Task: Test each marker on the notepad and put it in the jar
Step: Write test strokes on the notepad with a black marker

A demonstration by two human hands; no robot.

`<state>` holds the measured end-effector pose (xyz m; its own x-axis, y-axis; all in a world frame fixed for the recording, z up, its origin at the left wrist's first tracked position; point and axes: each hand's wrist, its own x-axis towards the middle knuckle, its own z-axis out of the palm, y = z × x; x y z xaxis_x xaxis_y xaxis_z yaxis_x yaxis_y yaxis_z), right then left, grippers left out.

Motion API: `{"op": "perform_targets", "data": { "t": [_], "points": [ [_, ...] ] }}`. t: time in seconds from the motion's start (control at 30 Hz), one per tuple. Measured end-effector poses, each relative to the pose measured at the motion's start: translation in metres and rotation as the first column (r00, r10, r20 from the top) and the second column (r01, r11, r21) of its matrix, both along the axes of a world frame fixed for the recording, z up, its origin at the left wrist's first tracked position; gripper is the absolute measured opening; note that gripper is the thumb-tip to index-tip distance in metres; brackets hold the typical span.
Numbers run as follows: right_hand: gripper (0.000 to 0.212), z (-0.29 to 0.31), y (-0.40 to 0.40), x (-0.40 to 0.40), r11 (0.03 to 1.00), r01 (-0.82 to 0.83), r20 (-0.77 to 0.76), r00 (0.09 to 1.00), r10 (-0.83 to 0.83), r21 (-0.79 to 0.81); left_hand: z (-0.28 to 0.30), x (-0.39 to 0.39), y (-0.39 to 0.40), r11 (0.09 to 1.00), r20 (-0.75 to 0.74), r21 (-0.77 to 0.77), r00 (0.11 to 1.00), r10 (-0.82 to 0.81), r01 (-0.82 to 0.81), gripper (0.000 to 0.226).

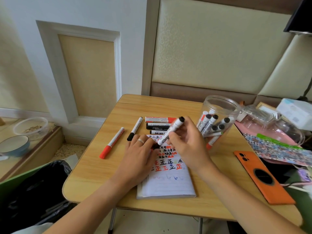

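Nearest, the notepad (167,181) lies on the worktop (94,168), its lower lines bare and its upper half crowded with red and black test marks. Over that upper half the left hand (140,156) lies flat on the page, fingers held together, probably to keep the pad from sliding; its fingertips meet the dark lower end of the marker (170,131), and whether they hold its cap I cannot tell. From the other side the right hand (185,144) pinches the white barrel, tilted so the black end points up and away, the working end down at the paper as for writing or capping. Beyond, untested pens wait within reach: a red-capped marker (112,143), a black-capped marker (135,129), and three thicker markers (158,124) side by side. Farther right, the clear jar (217,120) holds the finished markers, mouth open and close enough for an easy drop.
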<state>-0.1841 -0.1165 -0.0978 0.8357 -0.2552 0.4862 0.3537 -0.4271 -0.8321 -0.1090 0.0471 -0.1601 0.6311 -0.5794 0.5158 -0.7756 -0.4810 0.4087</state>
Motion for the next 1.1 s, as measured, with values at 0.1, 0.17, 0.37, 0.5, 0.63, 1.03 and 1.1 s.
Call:
{"op": "perform_targets", "data": {
  "t": [0.1,0.17,0.37,0.5,0.63,1.03,1.1],
  "points": [
    [0.018,-0.016,-0.016,-0.008,0.972,0.127,-0.093,0.990,-0.110,0.196,0.000,0.000,0.000,0.998,-0.023,0.039,0.999,-0.050,0.050,0.027],
    [0.033,-0.020,-0.024,-0.012,0.956,0.204,-0.147,0.974,-0.175,0.212,0.002,-0.002,0.000,0.994,-0.006,0.074,0.997,-0.076,0.076,0.022],
    [0.021,-0.028,-0.028,-0.030,0.706,0.354,0.143,0.929,-0.341,-0.614,0.006,-0.006,0.002,0.986,0.026,0.113,0.991,-0.129,0.125,0.021],
    [0.020,-0.031,-0.019,-0.033,0.511,0.226,0.164,0.973,-0.165,-0.829,0.011,-0.010,0.002,0.980,0.024,0.100,0.984,-0.176,0.173,0.021],
    [0.021,-0.036,-0.017,-0.030,0.494,0.113,0.076,0.993,-0.094,-0.862,0.010,-0.009,0.004,0.958,-0.008,0.084,0.962,-0.273,0.273,0.023],
    [0.027,-0.036,-0.014,-0.026,0.459,0.170,0.132,0.985,-0.114,-0.872,0.003,-0.003,0.000,0.954,-0.047,0.002,0.953,-0.300,0.300,0.036],
    [0.030,-0.033,-0.012,-0.026,0.467,0.183,0.139,0.982,-0.129,-0.865,0.003,-0.003,0.000,0.955,-0.016,-0.027,0.955,-0.296,0.296,0.031]
  ]
}}
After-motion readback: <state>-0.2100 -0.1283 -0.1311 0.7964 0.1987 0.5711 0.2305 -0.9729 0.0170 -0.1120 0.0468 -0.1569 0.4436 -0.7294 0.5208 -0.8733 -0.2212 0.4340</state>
